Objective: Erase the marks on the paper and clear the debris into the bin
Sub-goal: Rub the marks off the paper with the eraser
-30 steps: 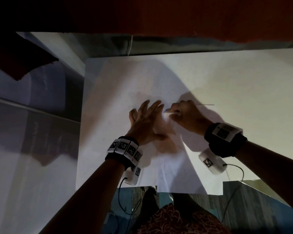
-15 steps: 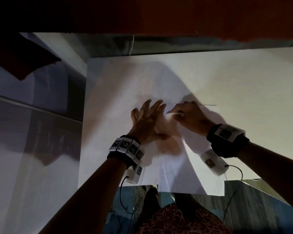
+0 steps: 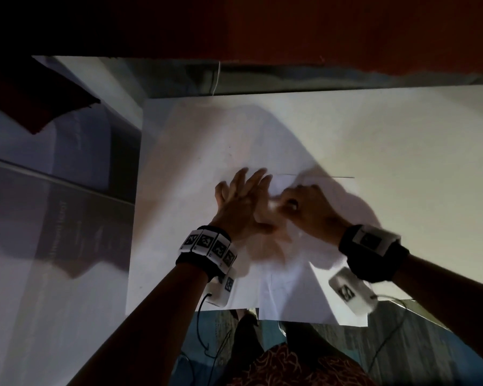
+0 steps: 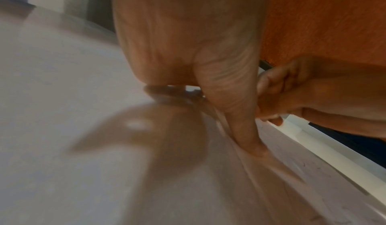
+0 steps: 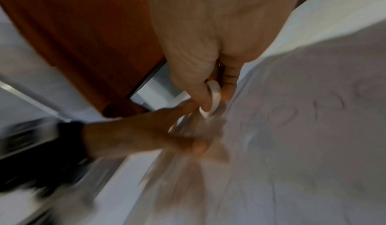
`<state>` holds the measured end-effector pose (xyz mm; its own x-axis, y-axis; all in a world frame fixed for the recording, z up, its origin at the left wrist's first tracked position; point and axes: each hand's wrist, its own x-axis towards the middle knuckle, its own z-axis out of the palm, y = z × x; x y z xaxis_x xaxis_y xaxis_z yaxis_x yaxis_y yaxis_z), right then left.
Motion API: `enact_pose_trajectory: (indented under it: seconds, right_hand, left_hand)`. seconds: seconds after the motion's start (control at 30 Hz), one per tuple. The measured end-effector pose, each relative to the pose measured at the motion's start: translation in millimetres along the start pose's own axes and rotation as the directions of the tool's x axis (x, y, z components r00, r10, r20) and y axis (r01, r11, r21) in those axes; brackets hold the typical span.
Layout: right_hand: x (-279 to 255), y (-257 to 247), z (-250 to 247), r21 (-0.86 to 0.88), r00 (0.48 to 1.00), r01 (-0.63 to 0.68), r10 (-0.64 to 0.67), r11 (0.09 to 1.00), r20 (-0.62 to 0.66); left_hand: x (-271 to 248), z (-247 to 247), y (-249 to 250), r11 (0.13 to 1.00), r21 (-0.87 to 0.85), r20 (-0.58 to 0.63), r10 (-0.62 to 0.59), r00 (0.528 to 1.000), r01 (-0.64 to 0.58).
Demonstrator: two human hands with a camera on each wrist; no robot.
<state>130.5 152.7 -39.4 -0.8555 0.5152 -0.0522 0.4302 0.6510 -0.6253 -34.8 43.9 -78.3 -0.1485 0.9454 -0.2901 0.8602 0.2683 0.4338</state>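
Note:
A white sheet of paper [image 3: 313,291] lies on a larger white board [image 3: 402,140], its near edge hanging over the table's front. My left hand [image 3: 243,199] lies flat on the sheet with fingers spread, pressing it down; the thumb [image 4: 248,139] touches the paper [image 4: 62,96]. Just to its right, my right hand [image 3: 299,203] pinches a small white eraser [image 5: 211,101] between thumb and fingers, its tip on the paper [image 5: 303,129]. Faint pencil marks [image 5: 325,106] show on the sheet beside the eraser. The right hand is blurred. No bin is in view.
A thin pencil line [image 3: 326,176] runs along the sheet's top edge. A dark red cloth [image 3: 37,98] lies at the far left over grey glossy panels [image 3: 53,218]. A reddish wall [image 3: 318,29] closes the back. Cables [image 3: 204,330] hang from my wrists by the front edge.
My right hand has slid a little toward me and left along the sheet with the eraser and is now blurred. The left hand has stayed flat in place.

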Motion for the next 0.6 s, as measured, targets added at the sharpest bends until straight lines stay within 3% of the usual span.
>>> enact_pose_trajectory:
  seconds: [0.07,0.2,0.37,0.5,0.6]
  right_hand:
    - [-5,3,2,-0.013,0.998,-0.001,0.002,1.0,0.064]
    - [17,24,-11,-0.008,0.991,-0.048,0.047,0.999,-0.124]
    - [-3,4,6,-0.012,0.998,-0.033,0.032,0.999,-0.044]
    - [12,24,-12,-0.038,0.97,-0.123,0.112,0.992,-0.217]
    - [-5,1,9,-0.003,0.99,-0.055,0.054,0.998,-0.13]
  left_hand:
    - [1,0,0,1.0,0.001,-0.004,0.001,1.0,-0.001]
    - [-1,-2,3,1.0,-0.03,-0.007,-0.002,1.0,0.002]
    - [-1,-3,1,0.998,-0.061,0.006,0.012,1.0,-0.012]
    - [-3,-3,2,1.0,-0.028,0.015,0.003,1.0,-0.003]
    - [-2,-2,1,1.0,-0.02,-0.002,0.0,1.0,0.0]
